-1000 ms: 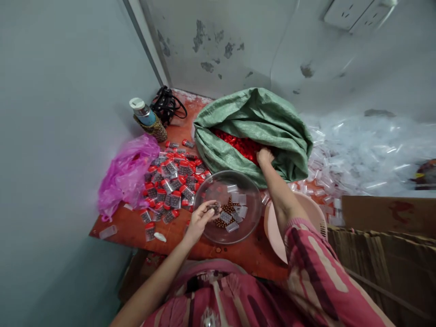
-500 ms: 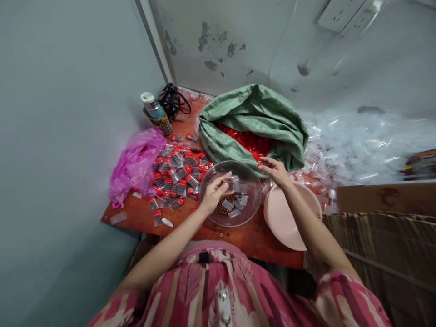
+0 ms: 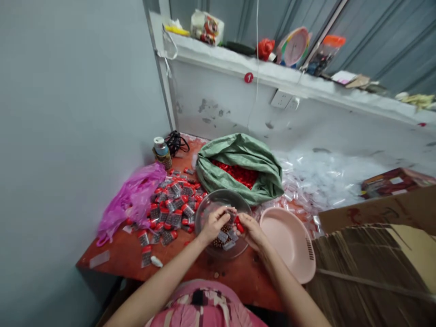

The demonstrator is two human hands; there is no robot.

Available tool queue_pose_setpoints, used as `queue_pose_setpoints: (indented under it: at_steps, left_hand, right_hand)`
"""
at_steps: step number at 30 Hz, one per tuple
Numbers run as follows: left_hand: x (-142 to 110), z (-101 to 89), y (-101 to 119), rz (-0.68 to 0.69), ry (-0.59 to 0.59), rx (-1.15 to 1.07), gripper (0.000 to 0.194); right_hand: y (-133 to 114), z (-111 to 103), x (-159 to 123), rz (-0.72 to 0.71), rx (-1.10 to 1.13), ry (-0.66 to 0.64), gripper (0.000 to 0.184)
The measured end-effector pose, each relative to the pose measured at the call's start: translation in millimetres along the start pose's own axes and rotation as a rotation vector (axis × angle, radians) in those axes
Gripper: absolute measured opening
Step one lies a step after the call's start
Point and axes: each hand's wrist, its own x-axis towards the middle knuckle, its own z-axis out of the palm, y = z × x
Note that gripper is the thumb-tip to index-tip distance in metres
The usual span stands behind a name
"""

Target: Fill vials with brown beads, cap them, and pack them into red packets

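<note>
Round red sticker (image 3: 248,77) on front of white wall ledge (image 3: 211,56): white numeral "1", only legible mark. Colourful printed packet (image 3: 206,27) on ledge: print blurred, unreadable. Dark red rectangular box (image 3: 393,181) at right: pale labels, text too small to read. Brown cardboard sheet (image 3: 374,213): red marking, no legible characters. Small clear red-capped vials (image 3: 175,218): no readable print.

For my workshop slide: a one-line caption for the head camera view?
Left hand and right hand meet over a clear bowl.
</note>
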Motion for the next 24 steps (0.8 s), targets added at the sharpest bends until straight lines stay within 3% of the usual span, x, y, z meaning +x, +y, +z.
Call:
queue_pose_setpoints:
  at_steps: [5,10,12,15,18,21,24]
  left_hand:
    - [-14.6,-8.8,16.7,0.132,-0.159,0.304,0.030]
    - [-30.6,-8.9,23.3,0.169,-0.287,0.380,0.028]
    - [-34.6,-11.0,20.6,0.140,-0.242,0.310,0.028]
    - [-35.3,-18.0,12.8,0.034,-0.091,0.207,0.031]
    - [-33.8,-23.1,8.0,0.034,-0.015,0.333,0.030]
    - [-34.1,-21.4,9.0,0.158,-0.034,0.512,0.027]
    - [-34.3,-17.6,10.1,0.219,-0.041,0.585,0.028]
  right_hand:
    - [7.6,-1.4,-10.8,0.118,0.106,-0.141,0.030]
    - [4.8,6.9,-16.2,0.158,-0.066,-0.265,0.032]
    - [-1.1,10.2,-18.0,0.064,-0.153,-0.209,0.032]
    - [-16.0,16.2,-25.6,-0.223,-0.335,0.030,0.032]
    - [-30.6,26.7,-37.8,-0.461,-0.547,0.195,0.033]
    - [-36.2,38.0,-43.7,-0.595,-0.786,0.201,0.034]
    - [-31.6,43.1,-39.5,-0.663,-0.988,0.120,0.032]
